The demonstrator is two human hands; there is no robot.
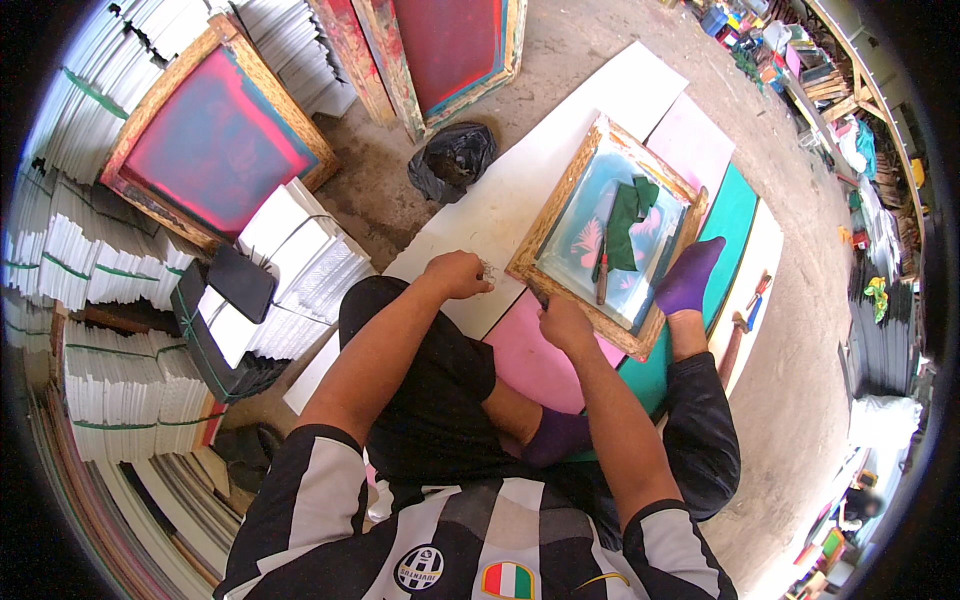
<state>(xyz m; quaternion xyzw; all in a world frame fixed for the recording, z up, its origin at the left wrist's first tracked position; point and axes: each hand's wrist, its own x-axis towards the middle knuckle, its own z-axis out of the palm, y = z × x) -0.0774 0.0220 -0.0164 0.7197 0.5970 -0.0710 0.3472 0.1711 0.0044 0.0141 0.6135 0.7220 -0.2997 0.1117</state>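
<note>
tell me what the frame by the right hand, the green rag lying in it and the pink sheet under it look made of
Rectangular tan frame: seemingly raw unpainted wood, grain and paint stains showing, around a glossy teal-stained mesh. Dark green rag: soft cloth, crumpled and matte. Flat pink sheet: probably card or thin board, smooth and matte; cannot tell which.

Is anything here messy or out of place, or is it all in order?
One oddity: a crumpled green cloth and a wooden-handled tool lie loose on the mesh of the wooden screen frame, which sits askew across the white, pink and green boards. The right hand grips its near edge; the left hand rests fisted on a white board.
</note>
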